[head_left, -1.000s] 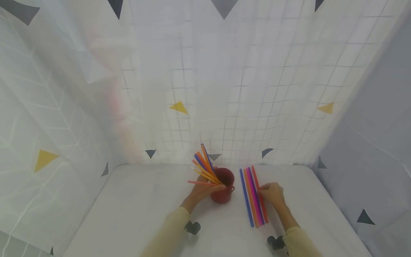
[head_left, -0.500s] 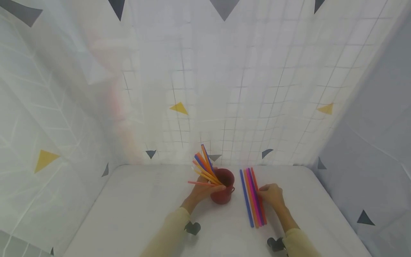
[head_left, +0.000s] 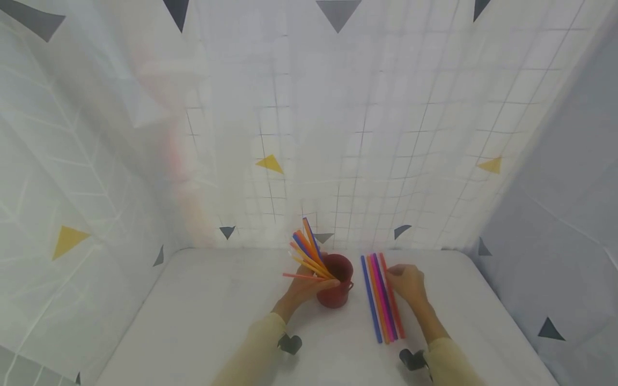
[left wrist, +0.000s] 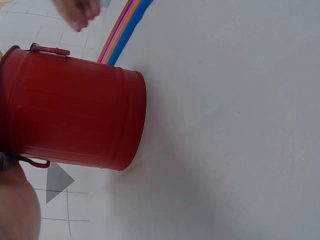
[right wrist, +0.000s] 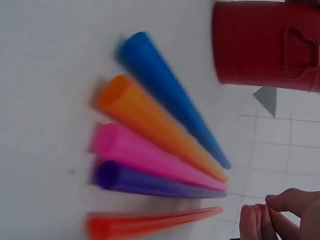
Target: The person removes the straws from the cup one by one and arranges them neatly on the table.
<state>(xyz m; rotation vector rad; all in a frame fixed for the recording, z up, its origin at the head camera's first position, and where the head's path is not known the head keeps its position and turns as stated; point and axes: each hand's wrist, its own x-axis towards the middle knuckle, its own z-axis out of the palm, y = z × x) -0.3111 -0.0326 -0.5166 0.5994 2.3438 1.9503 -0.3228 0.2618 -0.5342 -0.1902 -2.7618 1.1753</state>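
My left hand (head_left: 301, 287) grips a small red metal pail (head_left: 333, 297) near its rim, thumb across the near side. A bunch of drinking straws (head_left: 309, 249), mostly orange, yellow and blue, leans out of the pail over that hand. To the right, several thick straws lie side by side on the table: blue (right wrist: 175, 100), orange (right wrist: 160, 130), pink (right wrist: 155, 155), purple (right wrist: 160, 183) and red (right wrist: 145, 225). My right hand (head_left: 407, 281) is beside the red straw's far part, fingers loosely bent, thumb close to them. The right wrist view shows nothing between its fingers.
The white tabletop (head_left: 207, 316) runs back to a pale patterned curtain (head_left: 314, 134) with grid lines and triangles. Similar sheets hang on the left (head_left: 106, 214) and right (head_left: 545, 225). The pail has small side handles (left wrist: 52, 50).
My right hand has slid away from me along the red straw. The straw first shifted slightly left, then back right, leaving a narrow gap to the purple one. The left hand stays on the pail.
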